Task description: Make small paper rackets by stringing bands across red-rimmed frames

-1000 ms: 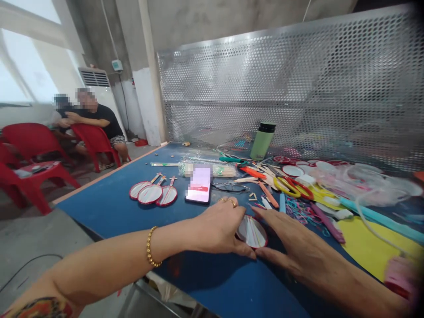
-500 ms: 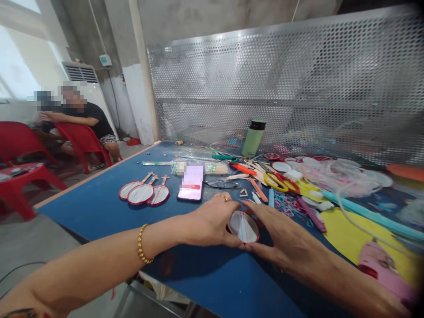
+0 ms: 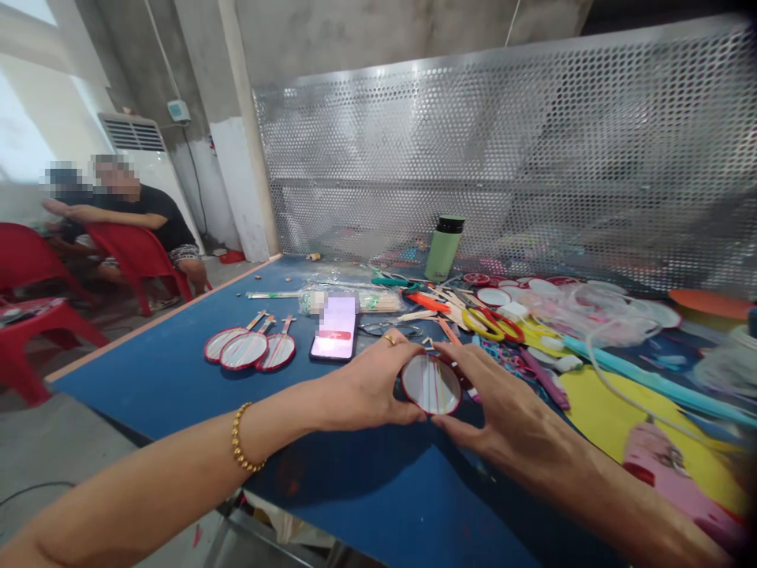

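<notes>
A small round white disc with a red rim (image 3: 431,385), crossed by thin coloured bands, is tilted up off the blue table (image 3: 177,379). My left hand (image 3: 370,383) grips its left edge with thumb and fingers. From the right, my right hand (image 3: 497,398) pinches the disc's other edge. Both hands are closed on it. A gold bracelet sits on my left wrist.
Three finished red-rimmed paddles (image 3: 245,349) lie at the left beside a lit phone (image 3: 334,327). Scissors (image 3: 488,323), sticks, rubber bands, a green bottle (image 3: 442,248), plastic bags and yellow paper (image 3: 615,414) crowd the right. Two people sit on red chairs (image 3: 136,252) far left.
The disc has been lifted from flat on the table and tilted upright between both hands. The view has shifted to the right.
</notes>
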Available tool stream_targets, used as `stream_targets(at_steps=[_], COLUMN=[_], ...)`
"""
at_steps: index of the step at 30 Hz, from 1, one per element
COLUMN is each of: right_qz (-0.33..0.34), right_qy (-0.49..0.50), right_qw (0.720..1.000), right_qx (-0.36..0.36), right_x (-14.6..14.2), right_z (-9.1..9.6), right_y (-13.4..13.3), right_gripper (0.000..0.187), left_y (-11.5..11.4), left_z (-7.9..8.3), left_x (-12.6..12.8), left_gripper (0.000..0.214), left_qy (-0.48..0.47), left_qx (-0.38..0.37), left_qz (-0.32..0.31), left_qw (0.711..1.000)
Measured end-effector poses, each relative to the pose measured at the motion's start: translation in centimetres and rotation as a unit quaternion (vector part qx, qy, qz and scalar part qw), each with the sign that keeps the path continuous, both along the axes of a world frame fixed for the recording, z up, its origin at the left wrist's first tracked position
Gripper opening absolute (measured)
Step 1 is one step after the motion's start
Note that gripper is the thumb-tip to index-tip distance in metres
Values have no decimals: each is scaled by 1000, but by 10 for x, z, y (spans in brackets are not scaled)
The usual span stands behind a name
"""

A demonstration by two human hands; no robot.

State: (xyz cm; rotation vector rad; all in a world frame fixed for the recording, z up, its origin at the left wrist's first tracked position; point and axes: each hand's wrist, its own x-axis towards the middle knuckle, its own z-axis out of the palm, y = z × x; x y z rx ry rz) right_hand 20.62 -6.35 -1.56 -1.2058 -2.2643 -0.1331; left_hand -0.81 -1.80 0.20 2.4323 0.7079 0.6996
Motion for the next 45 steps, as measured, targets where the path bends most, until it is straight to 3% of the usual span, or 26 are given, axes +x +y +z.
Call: stream_targets(at_steps=[20,34,45], right_qz=[-4,-5,-14], right_qy=[-21,-15,-21], right_qw=[1000,999,999], right_qx=[-8,30,29], right_x=[2,3,2], right_z=[3,1,1], right_y=[2,3,2], right_gripper=[67,69,66], left_y=[1,3,2], left_z=[4,0,4], left_x=[-1,0,-1], left_gripper=[51,46,49], left_qy=[-6,-10,-3], left_qx=[14,60,42], left_qz=[0,12,18], left_qw=[1000,998,999])
